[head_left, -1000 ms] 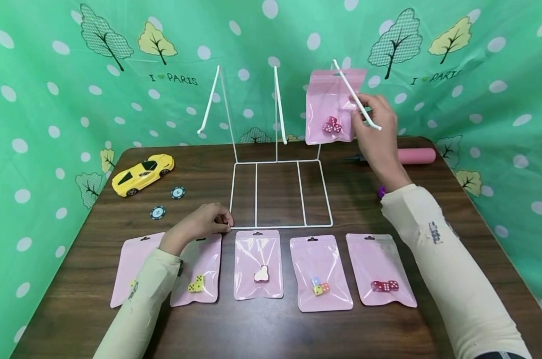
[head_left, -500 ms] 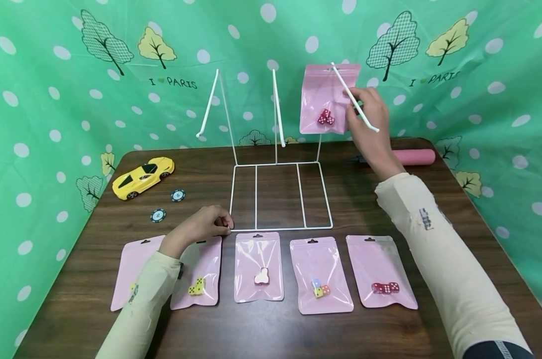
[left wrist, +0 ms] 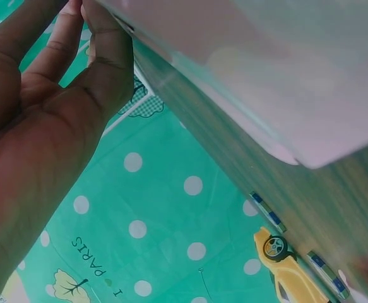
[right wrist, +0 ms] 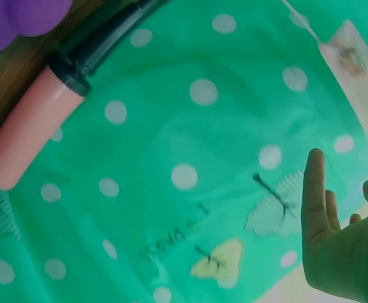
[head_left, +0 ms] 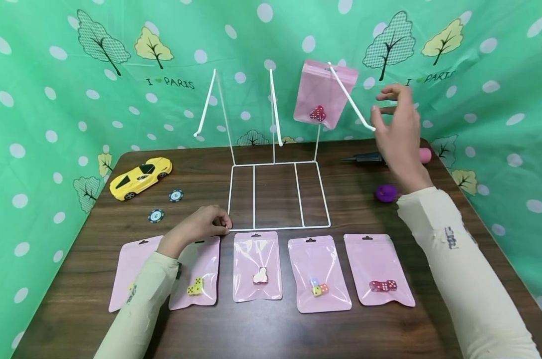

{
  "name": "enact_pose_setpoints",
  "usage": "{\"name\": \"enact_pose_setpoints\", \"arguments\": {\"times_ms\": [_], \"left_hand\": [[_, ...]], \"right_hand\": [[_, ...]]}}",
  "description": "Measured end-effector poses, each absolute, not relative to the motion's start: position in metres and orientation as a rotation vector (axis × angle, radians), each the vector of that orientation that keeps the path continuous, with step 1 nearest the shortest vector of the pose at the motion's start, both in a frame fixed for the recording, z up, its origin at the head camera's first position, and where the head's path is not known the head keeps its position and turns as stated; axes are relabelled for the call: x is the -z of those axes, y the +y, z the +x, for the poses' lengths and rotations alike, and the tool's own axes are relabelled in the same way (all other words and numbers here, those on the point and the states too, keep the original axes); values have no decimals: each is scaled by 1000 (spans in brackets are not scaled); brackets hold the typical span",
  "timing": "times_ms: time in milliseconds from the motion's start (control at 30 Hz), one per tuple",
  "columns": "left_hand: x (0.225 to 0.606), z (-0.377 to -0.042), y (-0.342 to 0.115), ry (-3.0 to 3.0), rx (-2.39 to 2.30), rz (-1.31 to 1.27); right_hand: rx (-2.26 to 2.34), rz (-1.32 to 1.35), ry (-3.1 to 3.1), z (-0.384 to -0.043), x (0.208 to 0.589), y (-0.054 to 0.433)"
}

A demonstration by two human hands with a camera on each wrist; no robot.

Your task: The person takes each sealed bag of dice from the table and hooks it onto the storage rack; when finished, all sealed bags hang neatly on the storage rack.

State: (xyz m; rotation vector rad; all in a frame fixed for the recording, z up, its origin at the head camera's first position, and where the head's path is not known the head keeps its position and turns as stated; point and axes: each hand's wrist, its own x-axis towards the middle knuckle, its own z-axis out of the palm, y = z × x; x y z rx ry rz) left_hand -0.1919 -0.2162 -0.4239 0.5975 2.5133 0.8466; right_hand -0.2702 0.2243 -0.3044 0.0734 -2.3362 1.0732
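Observation:
A white wire display rack with three prongs stands mid-table. From its right prong hangs a pink zip bag with red dice inside, slightly tilted. My right hand is just right of that prong's tip, apart from the bag, fingers loosely bent around nothing. My left hand pinches the rack's front left corner; the wire between its fingertips is mostly hidden. Several more pink bags lie in a row in front: one with a white piece, one with coloured dice, one with red dice, one with yellow dice.
At the left are a yellow toy car and two poker chips, one behind the other. On the right lie a pink-and-black hand pump and a purple object. A green polka-dot cloth surrounds the table.
My right hand has let go of the pink bag and moved right, away from the prong. The bag now hangs by itself and tilts. My left hand has stayed at the rack corner.

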Motion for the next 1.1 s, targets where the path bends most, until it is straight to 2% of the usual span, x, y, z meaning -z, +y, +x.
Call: {"name": "enact_pose_setpoints", "arguments": {"times_ms": [500,800,1100], "left_hand": [[421,-188,-215,2516,-853,584],[422,-189,-216,2524,-846,605],[422,-191,-215,2516,-859,610]], "right_hand": [[-1351,-135,-2132,-206,282,298],[-1193,-380,-2256,-160,318,352],[-1220,-565,-2339,-114,360,393]]}}
